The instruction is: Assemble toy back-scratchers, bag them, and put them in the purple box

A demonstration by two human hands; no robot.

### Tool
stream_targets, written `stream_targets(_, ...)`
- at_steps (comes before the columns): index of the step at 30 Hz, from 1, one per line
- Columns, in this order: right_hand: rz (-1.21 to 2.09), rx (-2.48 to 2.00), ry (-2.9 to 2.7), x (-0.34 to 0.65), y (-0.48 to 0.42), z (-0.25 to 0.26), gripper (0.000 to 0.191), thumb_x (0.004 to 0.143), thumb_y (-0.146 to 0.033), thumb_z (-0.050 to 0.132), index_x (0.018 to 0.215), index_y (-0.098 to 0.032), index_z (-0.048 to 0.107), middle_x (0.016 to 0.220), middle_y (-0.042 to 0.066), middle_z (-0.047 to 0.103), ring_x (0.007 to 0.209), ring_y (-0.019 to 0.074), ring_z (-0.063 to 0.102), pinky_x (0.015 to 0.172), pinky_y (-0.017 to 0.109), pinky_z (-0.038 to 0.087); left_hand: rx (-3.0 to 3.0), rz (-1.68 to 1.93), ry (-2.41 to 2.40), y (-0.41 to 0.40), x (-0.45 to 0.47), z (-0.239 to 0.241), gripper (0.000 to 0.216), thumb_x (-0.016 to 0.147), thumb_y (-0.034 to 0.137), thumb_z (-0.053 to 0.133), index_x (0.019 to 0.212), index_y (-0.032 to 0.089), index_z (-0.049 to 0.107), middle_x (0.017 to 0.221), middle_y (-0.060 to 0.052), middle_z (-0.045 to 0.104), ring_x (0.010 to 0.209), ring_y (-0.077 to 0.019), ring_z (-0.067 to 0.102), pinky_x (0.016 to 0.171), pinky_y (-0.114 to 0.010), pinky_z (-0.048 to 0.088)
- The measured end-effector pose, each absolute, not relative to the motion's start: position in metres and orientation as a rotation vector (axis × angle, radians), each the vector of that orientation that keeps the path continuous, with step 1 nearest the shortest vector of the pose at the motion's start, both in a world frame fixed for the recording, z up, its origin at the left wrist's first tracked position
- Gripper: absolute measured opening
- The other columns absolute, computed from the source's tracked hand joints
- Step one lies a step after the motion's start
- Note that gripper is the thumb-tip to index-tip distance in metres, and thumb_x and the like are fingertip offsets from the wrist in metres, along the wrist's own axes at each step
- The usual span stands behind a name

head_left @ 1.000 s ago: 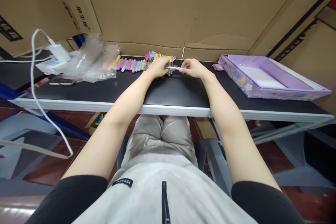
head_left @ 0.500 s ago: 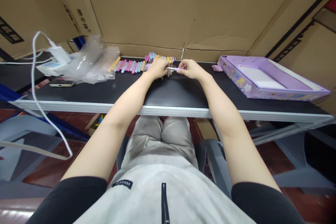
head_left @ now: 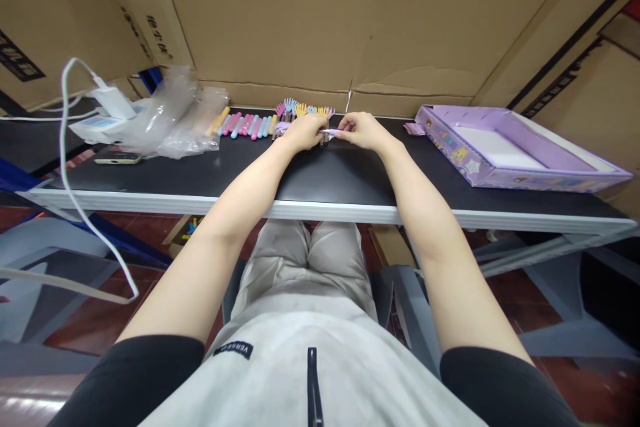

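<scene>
While both forearms stretch forward over the near edge of the black table point(head_left: 340, 177), their elbows slightly bent outward and the black sleeves point(head_left: 155, 360) ending above them, the 2 hands meet almost in line with the body's middle. The left hand point(head_left: 305, 133) lies low, back upward, wrist nearly straight, its fingers curled at the left end of a slim lilac piece point(head_left: 333, 131). The right hand point(head_left: 367, 131) turns inward, wrist bent, thumb and index finger pinching the right end, the other fingers folded loosely. So the piece is held level between the 2 hands, just above the tabletop; its left end is hidden by the left fingers.

Left of the left hand runs a row of coloured handles point(head_left: 247, 125) in pink, blue and yellow. Farther left are a phone point(head_left: 118, 158) and crumpled clear bags point(head_left: 173, 127). Well apart on the right sits a shallow purple box point(head_left: 530, 180), with a small pink packet point(head_left: 415, 128) just beside it. Just beyond the left hand, claw-shaped heads point(head_left: 301, 109) cluster near the brown cardboard point(head_left: 320, 20) at the back.
</scene>
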State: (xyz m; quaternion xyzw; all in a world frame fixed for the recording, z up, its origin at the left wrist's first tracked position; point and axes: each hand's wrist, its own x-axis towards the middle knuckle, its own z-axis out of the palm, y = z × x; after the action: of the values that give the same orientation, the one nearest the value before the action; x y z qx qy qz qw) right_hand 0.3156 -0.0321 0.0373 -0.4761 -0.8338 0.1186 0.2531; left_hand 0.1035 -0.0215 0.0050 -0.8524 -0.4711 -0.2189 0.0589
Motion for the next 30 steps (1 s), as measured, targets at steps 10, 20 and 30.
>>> stream_targets(10, 0.326, -1.365, -2.333, 0.335, -0.024, 0.040, 0.031, 0.080, -0.045, 0.096, 0.092, -0.019, 0.084, 0.086, 0.009, 0.081, 0.086, 0.0266, 0.074, 0.087, 0.039, 0.060, -2.550, -0.698, -1.488, -0.015, 0.094, 0.003, 0.032, 0.088, 0.017, 0.061, 0.110, 0.022, 0.084, 0.118, -0.014, 0.084, 0.120, -0.0351, 0.074, 0.105, -0.045, 0.055)
stream_targets(20, 0.218, -1.330, -2.269, 0.331, -0.021, 0.036, 0.034, 0.088, -0.048, 0.089, 0.101, -0.018, 0.083, 0.096, 0.012, 0.082, 0.095, 0.0293, 0.071, 0.093, 0.042, 0.058, -2.580, -0.787, -1.457, -0.020, 0.099, 0.004, 0.035, 0.096, 0.022, 0.065, 0.127, 0.020, 0.080, 0.132, -0.017, 0.079, 0.131, -0.0360, 0.069, 0.112, -0.046, 0.048)
stream_targets(30, 0.205, -1.341, -2.241, 0.337, -0.012, 0.032, 0.029, 0.090, -0.044, 0.087, 0.101, -0.018, 0.082, 0.102, 0.013, 0.081, 0.101, 0.0308, 0.071, 0.099, 0.044, 0.057, -2.559, -0.855, -1.506, -0.030, 0.104, 0.015, 0.023, 0.095, 0.029, 0.077, 0.116, 0.020, 0.077, 0.129, -0.016, 0.077, 0.130, -0.0363, 0.066, 0.115, -0.048, 0.044)
